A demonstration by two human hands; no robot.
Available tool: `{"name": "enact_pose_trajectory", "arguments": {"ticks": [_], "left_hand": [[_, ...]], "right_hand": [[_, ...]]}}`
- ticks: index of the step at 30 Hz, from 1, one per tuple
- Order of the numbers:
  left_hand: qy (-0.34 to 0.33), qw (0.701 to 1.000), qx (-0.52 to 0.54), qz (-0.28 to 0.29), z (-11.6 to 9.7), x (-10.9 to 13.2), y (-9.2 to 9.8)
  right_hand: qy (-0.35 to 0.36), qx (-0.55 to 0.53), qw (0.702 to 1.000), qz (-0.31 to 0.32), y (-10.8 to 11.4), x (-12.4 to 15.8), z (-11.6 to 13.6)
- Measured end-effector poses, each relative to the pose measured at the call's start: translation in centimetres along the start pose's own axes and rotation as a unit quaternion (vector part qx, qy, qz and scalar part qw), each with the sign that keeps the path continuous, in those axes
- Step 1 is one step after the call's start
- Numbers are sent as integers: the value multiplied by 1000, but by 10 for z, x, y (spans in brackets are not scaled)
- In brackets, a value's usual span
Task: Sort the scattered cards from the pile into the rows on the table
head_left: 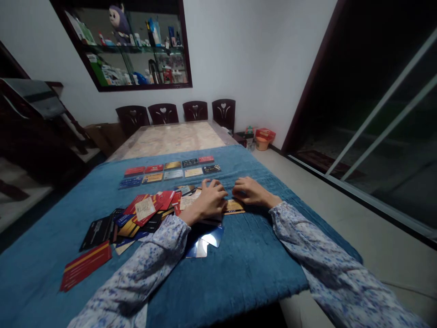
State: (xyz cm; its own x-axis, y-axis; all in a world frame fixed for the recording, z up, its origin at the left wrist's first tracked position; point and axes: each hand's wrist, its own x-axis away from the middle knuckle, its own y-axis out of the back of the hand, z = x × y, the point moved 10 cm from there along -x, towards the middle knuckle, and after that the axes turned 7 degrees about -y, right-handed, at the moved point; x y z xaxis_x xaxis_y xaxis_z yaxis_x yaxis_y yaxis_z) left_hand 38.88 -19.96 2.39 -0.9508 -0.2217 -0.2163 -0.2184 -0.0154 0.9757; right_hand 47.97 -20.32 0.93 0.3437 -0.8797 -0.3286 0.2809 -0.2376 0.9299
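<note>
My left hand is over the right end of a loose pile of cards, its fingers bent and their tips hidden. Close to its right, my right hand is curled with its fingers drawn together; whatever they pinch cannot be made out. A yellow card with dark markings lies between and just below the hands, partly covered by the left one. Shiny blue cards stick out from under my left wrist. A cream card shows beside the left fingers.
Two rows of cards lie beyond the pile, among them a gold card and a dark card. Red cards are stacked at the near left. A blue cloth covers the table's near part. Chairs stand at the far end.
</note>
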Motion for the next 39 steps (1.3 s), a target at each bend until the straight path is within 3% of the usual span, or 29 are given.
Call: {"name": "enact_pose_trajectory", "arguments": {"ticks": [6,13,25,39], "left_hand": [[-28,999,0,42,-19,1,-3],[-13,998,3,64,-20,1,-7],[6,999,2,33,-2,-2,-23],[-7,999,12,46,-8,0,-11]], "right_hand": [[19,-29,999,15,-1,7,6],[27,-45,998,30,1,12,12],[-3,-68,995,70,6,14,13],[2,-69,996,61,9,16,11]]}}
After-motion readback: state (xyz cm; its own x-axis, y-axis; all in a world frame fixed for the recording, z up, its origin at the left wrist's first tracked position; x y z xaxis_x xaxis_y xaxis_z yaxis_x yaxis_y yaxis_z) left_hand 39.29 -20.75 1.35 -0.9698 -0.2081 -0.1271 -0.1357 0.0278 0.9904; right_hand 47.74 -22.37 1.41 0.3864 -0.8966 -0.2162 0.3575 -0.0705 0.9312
